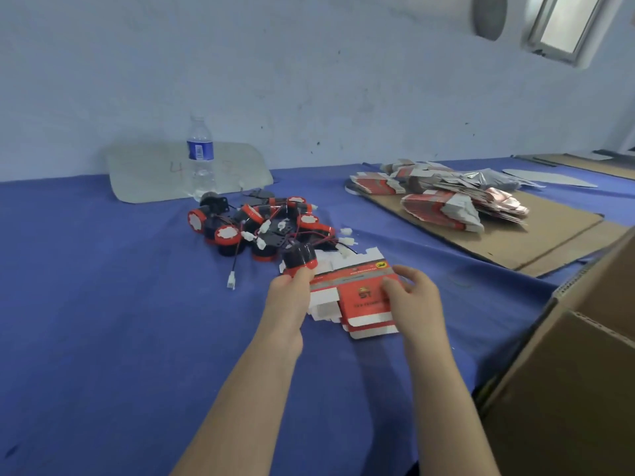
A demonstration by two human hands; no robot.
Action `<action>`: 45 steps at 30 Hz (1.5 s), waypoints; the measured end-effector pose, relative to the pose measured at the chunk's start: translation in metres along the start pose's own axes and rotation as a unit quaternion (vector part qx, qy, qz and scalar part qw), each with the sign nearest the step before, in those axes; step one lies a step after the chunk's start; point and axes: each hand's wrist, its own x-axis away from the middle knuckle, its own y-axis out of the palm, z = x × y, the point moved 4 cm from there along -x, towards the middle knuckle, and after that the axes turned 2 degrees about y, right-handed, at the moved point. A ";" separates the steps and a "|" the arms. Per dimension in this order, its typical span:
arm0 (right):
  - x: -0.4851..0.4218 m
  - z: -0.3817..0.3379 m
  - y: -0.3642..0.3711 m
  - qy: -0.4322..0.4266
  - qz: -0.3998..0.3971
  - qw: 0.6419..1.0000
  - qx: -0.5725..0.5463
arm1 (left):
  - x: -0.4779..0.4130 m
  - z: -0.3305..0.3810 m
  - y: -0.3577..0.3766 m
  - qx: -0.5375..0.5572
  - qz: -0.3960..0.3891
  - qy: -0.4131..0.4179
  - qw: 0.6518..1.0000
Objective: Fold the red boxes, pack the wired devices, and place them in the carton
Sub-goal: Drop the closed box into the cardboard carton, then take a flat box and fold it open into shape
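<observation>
Your left hand [291, 297] grips one wired device [299, 257] by its red end. The black body sticks up beyond your knuckles, your curled fingertips are hidden behind it, and its wire cannot be followed. Your right hand [414, 297] pinches a flat red box [360, 300] at its right edge. The fingers on top press down on the print, and whatever lies beneath the card is out of sight. The box is unfolded and sits low over the blue cloth [103, 304], near the middle. Its lettering is too blurred to read. White flaps of more flat card poke out under it, too overlapped to count. Just beyond your left hand lies the pile of devices [261, 225], a tangle of black and red with thin wires and white plugs. One plug [231, 281] trails out to the near left. At the far right, the stack of flat boxes [439, 204] fans across a sheet of cardboard [536, 242], its far side smeared. The carton [567, 389] stands at the near right, cut off by the frame, so you see only brown flaps and nothing of its inside. A water bottle [200, 156] stands at the far side of the pile, against a cloudy plastic sheet [147, 176] with faint red marks you cannot read. A window [567, 25] at the top right is half cropped.
</observation>
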 end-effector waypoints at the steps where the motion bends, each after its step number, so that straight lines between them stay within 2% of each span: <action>1: 0.004 -0.006 -0.006 -0.017 0.008 1.000 -0.014 | -0.001 0.004 -0.002 -0.001 -0.004 0.013 1.000; 3: 0.010 -0.018 -0.014 -0.055 0.012 0.998 -0.025 | 0.001 0.019 -0.010 -0.011 0.007 0.054 0.998; 6: 0.028 -0.043 0.004 -0.110 -0.110 0.988 -0.015 | 0.002 0.044 -0.028 -0.035 0.019 0.118 0.992; 8: 0.035 -0.051 0.030 -0.143 -0.157 0.976 0.047 | 0.001 0.058 -0.044 -0.080 0.023 0.177 0.981; 10: 0.034 -0.054 0.057 -0.181 -0.132 0.969 0.100 | 0.000 0.065 -0.065 -0.116 0.065 0.221 0.966; 12: 0.033 -0.056 0.087 -0.206 -0.093 0.969 0.101 | -0.002 0.064 -0.085 -0.140 0.100 0.248 0.953; 14: 0.038 -0.060 0.122 -0.222 -0.096 0.968 0.073 | -0.002 0.060 -0.102 -0.127 0.119 0.256 0.951; 18: 0.061 -0.064 0.192 -0.243 -0.197 0.949 -0.018 | -0.004 0.057 -0.143 -0.072 0.196 0.267 0.941; 21: 0.081 -0.060 0.231 -0.218 -0.297 0.928 -0.058 | -0.004 0.055 -0.165 -0.051 0.183 0.259 0.947; 22: 0.086 -0.056 0.239 -0.213 -0.308 0.925 -0.069 | -0.002 0.053 -0.172 -0.048 0.189 0.264 0.945; 26: 0.090 -0.049 0.247 -0.150 -0.283 0.935 -0.150 | 0.004 0.047 -0.193 -0.048 0.232 0.308 0.921; 29: 0.085 -0.046 0.244 -0.093 -0.298 0.933 -0.179 | 0.007 0.046 -0.194 -0.075 0.241 0.325 0.911; 34: 0.086 -0.045 0.239 -0.112 -0.339 0.919 -0.168 | 0.012 0.044 -0.180 -0.067 0.239 0.312 0.917; 37: 0.086 -0.042 0.241 -0.084 -0.378 0.906 -0.169 | 0.014 0.044 -0.183 -0.038 0.268 0.297 0.916; 40: 0.092 -0.043 0.242 -0.115 -0.398 0.896 -0.162 | 0.012 0.045 -0.184 -0.033 0.295 0.277 0.914; 43: 0.102 -0.050 0.242 -0.184 -0.376 0.897 -0.141 | 0.013 0.057 -0.188 -0.080 0.341 0.285 0.892; 45: 0.107 -0.053 0.243 -0.212 -0.366 0.896 -0.138 | 0.012 0.059 -0.192 -0.044 0.336 0.271 0.901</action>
